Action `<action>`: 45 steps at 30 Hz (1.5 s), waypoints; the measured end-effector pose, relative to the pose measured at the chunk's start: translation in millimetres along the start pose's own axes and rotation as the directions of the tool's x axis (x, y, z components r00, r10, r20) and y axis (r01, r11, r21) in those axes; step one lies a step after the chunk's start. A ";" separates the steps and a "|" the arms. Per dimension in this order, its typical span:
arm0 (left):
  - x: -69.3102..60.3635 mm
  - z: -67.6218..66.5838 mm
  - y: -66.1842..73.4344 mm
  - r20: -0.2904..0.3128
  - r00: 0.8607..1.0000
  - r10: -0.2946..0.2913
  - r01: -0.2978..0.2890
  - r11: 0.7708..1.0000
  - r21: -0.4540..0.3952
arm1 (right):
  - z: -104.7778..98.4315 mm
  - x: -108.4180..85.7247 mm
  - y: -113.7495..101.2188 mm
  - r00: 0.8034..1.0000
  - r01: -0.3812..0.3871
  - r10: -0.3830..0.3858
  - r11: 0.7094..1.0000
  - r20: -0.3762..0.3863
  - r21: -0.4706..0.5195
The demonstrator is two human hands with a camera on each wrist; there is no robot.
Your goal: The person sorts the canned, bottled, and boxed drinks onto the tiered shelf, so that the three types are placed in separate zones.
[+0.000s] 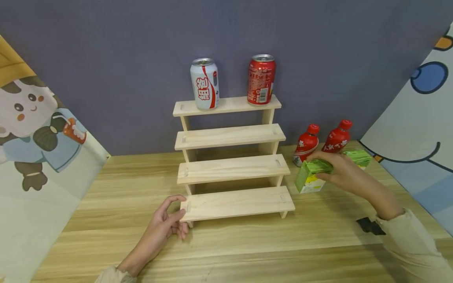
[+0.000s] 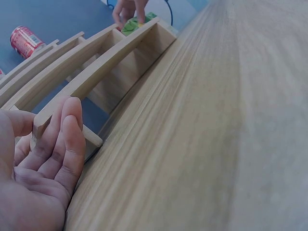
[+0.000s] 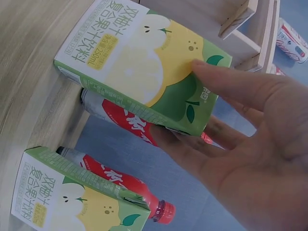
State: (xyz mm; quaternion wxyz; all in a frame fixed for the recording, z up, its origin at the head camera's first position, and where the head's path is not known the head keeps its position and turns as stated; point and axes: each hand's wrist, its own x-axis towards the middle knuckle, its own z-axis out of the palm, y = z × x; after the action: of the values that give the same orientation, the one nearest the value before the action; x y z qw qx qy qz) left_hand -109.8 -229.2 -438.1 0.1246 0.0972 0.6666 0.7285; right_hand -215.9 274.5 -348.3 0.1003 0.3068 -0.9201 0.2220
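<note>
Table [image 1: 247, 251] bears a four-tier shelf [image 1: 233, 169]. Left hand [image 1: 164, 223], fingers curled, grips the shelf's lower left end; right hand [image 1: 341, 171], thumb opposed to fingers, holds a carton [image 3: 139, 67] just right of the shelf. Two cans [image 1: 205, 86] stand on the top tier.

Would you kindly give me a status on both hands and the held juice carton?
Left hand grips lowest shelf at left end. Right hand holds juice carton near its top. Second carton and red bottles close by.
</note>
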 end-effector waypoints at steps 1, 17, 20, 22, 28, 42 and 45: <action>0.2 -0.2 -0.1 0.000 1.000 0.001 -0.001 1.000 0.001 | -0.3 0.0 0.4 1.000 0.003 -0.003 1.000 0.001 0.004; 0.2 -0.6 -0.6 0.001 1.000 -0.002 0.002 1.000 0.004 | -4.1 -1.4 3.2 0.998 -0.047 0.045 0.999 0.045 0.026; 0.3 -0.1 -1.0 -0.007 1.000 -0.004 0.004 1.000 0.002 | -4.6 -1.5 3.8 0.998 -0.055 0.054 0.998 0.045 0.031; 0.2 0.2 -1.3 -0.010 1.000 -0.003 0.003 1.000 0.005 | -4.8 -1.9 4.8 0.998 -0.056 0.055 0.998 0.034 0.031; 0.3 0.9 -1.3 -0.018 1.000 -0.009 0.009 1.000 0.015 | -6.8 -4.0 6.2 0.998 -0.068 0.068 0.998 -0.006 -0.001; 0.2 1.8 -1.3 -0.020 1.000 -0.014 0.015 1.000 0.022 | -14.4 -3.6 -6.0 0.995 -0.043 0.038 0.998 -0.090 -0.051; 0.6 0.9 -1.6 -0.018 1.000 -0.013 0.013 1.000 0.023 | -15.6 -3.7 -8.6 0.995 -0.018 0.013 0.998 -0.098 -0.053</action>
State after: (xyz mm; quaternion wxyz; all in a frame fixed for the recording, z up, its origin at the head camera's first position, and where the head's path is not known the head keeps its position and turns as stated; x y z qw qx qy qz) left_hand -110.1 -228.0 -439.6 0.1222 0.0876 0.6767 0.7208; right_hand -206.9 277.6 -332.8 0.1515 0.2857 -0.9221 0.2125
